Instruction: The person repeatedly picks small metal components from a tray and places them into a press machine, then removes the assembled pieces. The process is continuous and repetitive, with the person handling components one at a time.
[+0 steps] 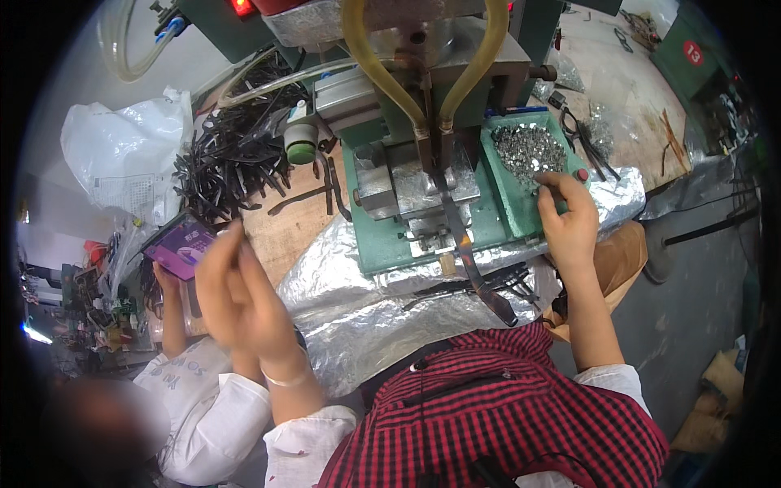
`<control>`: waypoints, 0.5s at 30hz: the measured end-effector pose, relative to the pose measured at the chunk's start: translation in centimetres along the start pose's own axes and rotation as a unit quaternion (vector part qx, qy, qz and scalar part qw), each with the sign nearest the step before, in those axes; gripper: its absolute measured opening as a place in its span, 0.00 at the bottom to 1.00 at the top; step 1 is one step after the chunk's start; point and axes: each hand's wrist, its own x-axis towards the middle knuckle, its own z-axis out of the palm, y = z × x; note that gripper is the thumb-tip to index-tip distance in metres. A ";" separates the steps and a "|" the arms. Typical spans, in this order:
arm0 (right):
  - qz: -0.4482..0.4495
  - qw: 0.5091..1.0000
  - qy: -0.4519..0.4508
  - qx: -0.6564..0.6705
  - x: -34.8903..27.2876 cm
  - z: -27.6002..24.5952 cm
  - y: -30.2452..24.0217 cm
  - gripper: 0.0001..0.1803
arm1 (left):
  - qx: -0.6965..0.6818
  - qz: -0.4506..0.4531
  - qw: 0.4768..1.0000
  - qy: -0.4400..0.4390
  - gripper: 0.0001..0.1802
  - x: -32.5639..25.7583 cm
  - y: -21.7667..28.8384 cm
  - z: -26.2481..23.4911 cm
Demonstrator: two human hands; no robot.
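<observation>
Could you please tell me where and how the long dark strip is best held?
Perhaps pinch the long dark strip by its wider near end, from the front: that end juts toward the person, past the green base, while the far end sits under the machine's head.

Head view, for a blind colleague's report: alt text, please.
A person's right hand is at a green tray of shiny metal pieces, beside a machine with a dark strip at its front; the left hand is raised.

Small silvery parts (529, 150) look like shiny metal; crumpled silver foil (350, 329) gleams; the long dark strip (469, 259) looks glossy; the tan tabletop (281, 232), matt wood.
</observation>
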 end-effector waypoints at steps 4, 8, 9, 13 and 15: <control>-0.037 0.997 0.011 0.070 1.7 1.2 -1.3 0.09 | 0.233 0.139 0.947 -0.173 0.10 2.3 -9.3 2.8; 0.064 0.991 0.013 0.118 1.3 1.6 -1.1 0.10 | 0.383 0.100 0.878 -0.269 0.12 -2.9 -20.0 5.8; 0.060 0.992 0.021 0.106 0.8 1.0 -0.7 0.09 | 0.383 0.073 0.878 -0.278 0.12 -3.6 -20.5 5.9; 0.043 0.996 0.066 0.031 -1.5 -2.4 1.6 0.08 | 0.342 0.011 0.888 -0.309 0.13 -3.1 -19.8 5.4; 0.053 0.995 0.078 0.009 -2.0 -3.6 2.2 0.07 | 0.270 -0.033 0.914 -0.302 0.13 -2.5 -18.4 4.3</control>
